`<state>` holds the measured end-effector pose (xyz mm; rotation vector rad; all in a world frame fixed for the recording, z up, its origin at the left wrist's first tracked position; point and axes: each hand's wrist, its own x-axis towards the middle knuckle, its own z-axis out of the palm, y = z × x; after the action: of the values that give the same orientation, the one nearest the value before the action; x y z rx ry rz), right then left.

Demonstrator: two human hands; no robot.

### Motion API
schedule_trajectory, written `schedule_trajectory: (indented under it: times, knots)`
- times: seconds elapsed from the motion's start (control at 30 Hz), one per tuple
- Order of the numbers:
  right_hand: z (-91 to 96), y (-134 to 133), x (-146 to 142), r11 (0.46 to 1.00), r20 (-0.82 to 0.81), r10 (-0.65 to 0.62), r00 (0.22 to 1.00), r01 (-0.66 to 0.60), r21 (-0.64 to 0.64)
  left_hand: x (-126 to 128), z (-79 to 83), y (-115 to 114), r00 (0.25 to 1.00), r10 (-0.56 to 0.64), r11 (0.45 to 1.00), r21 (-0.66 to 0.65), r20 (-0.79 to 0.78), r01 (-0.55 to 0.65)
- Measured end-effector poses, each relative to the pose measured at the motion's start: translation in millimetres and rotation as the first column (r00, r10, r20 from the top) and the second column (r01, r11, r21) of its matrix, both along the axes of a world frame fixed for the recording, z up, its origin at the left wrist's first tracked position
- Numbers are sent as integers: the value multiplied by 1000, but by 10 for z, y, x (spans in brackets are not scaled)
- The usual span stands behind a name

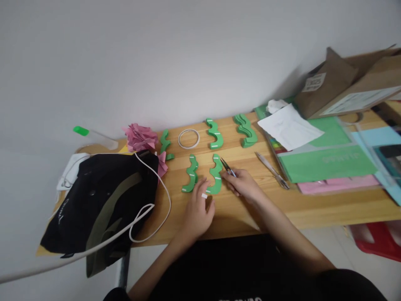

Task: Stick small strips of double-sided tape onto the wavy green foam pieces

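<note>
My left hand (199,211) rests on the table with fingers stretched out and thumb apart, its fingertips beside the lower end of a wavy green cutout (215,173). A small white strip (204,195) shows against one of its fingers. To the right of that cutout, my right hand (241,184) is closed around dark, pointed scissors (227,167), tips towards the cutout; their handles are hidden. Another wavy cutout (191,173) lies to the left. Short white strips mark both cutouts. Behind them are a further marked cutout (214,133) and a white tape ring (188,139).
A stack of green cutouts (245,130) sits near the wall. Pink paper flowers (140,137) and a black bag (109,188) with a white cable (169,209) occupy the left. A pen (272,169), green packets (326,163) and a cardboard box (354,83) are at right.
</note>
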<state>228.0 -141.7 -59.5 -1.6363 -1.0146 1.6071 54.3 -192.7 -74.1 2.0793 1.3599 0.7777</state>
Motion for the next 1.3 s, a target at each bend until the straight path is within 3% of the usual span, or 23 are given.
schedule_trajectory:
  times: [0.2, 0.3, 0.4, 0.57, 0.73, 0.9, 1.03, 1.2, 1.3]
  knots:
    - [53, -37, -31, 993, 100, 65, 993, -75, 95, -12, -42, -33, 999, 5, 998, 62, 42, -8]
    - [226, 90, 125, 973, 164, 69, 984, -103, 207, -57, 8, -14, 997, -5, 980, 200, 71, -9]
    - [460, 398, 354, 933, 292, 59, 955, -156, 323, -109, 63, 27, 995, 17, 954, 298, 101, -47]
    - [677, 1114, 460, 946, 300, 236, 924, -289, 144, -117, 100, 95, 988, 56, 953, 286, 142, -96]
    - [584, 1519, 317, 933, 310, 338, 889, -361, 17, -98, 159, 99, 983, 73, 954, 276, 167, -118]
    - [525, 1573, 280, 922, 292, 380, 878, -383, -47, -143, 206, 71, 978, 87, 958, 253, 191, -134]
    - [652, 1492, 262, 929, 245, 362, 899, -369, -19, -117, 236, 134, 973, 106, 958, 242, 206, -156]
    - [902, 1317, 229, 932, 188, 343, 920, -359, 56, 82, 345, 542, 934, 210, 930, 236, 288, -282]
    - [955, 1318, 254, 934, 205, 327, 923, -348, 78, 209, 422, 813, 922, 236, 921, 232, 308, -313]
